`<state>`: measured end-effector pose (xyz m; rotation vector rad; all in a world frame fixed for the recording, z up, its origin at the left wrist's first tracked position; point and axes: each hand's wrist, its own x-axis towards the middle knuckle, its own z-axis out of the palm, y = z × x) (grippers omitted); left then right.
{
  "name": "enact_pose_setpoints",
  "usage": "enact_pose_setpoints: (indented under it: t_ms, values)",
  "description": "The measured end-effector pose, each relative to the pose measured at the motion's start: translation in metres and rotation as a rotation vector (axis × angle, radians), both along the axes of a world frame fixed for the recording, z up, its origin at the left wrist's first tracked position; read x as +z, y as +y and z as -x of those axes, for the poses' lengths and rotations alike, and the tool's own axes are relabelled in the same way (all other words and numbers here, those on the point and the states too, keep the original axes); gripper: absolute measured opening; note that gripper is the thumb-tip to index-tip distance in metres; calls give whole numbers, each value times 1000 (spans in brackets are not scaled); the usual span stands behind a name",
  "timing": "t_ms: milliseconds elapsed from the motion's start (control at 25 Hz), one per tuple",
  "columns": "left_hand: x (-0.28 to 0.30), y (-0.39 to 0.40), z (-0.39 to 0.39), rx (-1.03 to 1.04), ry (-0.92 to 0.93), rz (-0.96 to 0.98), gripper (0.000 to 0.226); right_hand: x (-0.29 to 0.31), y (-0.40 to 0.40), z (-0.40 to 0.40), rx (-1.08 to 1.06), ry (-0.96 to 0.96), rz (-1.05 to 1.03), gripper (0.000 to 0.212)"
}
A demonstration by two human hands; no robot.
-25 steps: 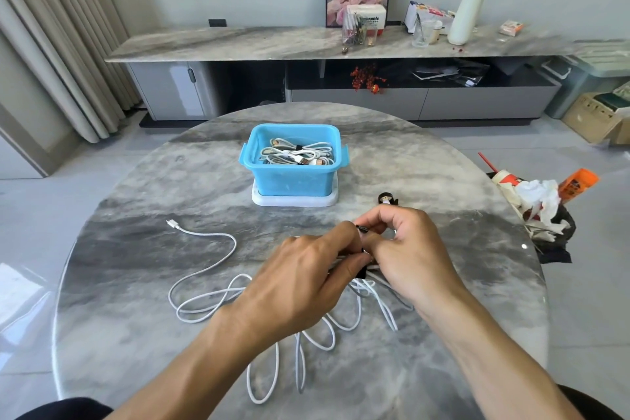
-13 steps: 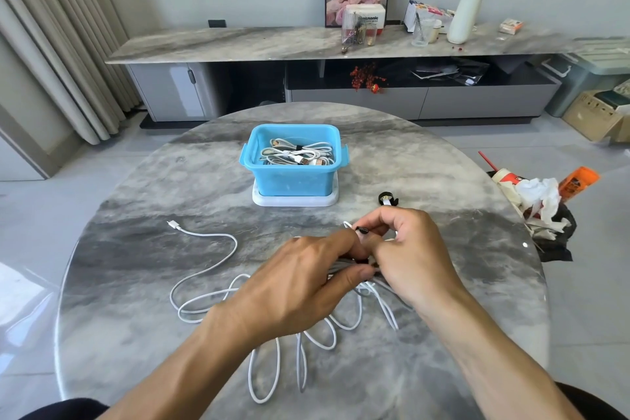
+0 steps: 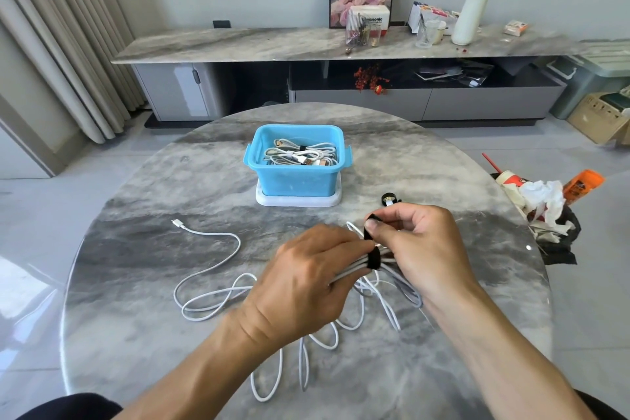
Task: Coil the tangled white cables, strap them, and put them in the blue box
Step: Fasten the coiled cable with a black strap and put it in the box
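- The round grey marble table (image 3: 136, 249) carries everything in play.
- The blue box (image 3: 296, 177) stands at the far middle of the table on a white lid or tray (image 3: 298, 201); inside lie several strapped coils of white cable (image 3: 300, 157), with at least one black band and metal plugs showing on top.
- A loose white cable (image 3: 208, 269) sprawls in tangled loops over the near half of the table, its small plug end lying off to the left.
- The left hand (image 3: 306, 286) has its fingers curled round a gathered bundle of white cable (image 3: 351, 271), held just above the table.
- The right hand (image 3: 419, 242) pinches the free end of a black strap (image 3: 371, 249) between thumb and forefinger; the strap is wound round the bundle between the two hands.
- A spare black strap (image 3: 388, 198) lies on the table just beyond the right hand, near the box.
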<state>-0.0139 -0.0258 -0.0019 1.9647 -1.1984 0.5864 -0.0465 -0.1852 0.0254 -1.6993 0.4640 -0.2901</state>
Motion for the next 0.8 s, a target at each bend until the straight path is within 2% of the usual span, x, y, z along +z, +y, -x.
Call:
enact_pose_setpoints:
  t_ms: [160,360,560,800]
  values:
    - [5,-3,5,-11,103,77,19,4,-2,1,12,-40,18,19]
    - [19,-4,7,75,365,31,8,10,0,7,11,-196,221,19]
    - [25,0,1,141,396,-86,13,7,0,8,105,-306,337,18]
    - [32,3,-6,152,560,-169,16,-3,-2,3,230,-436,726,15]
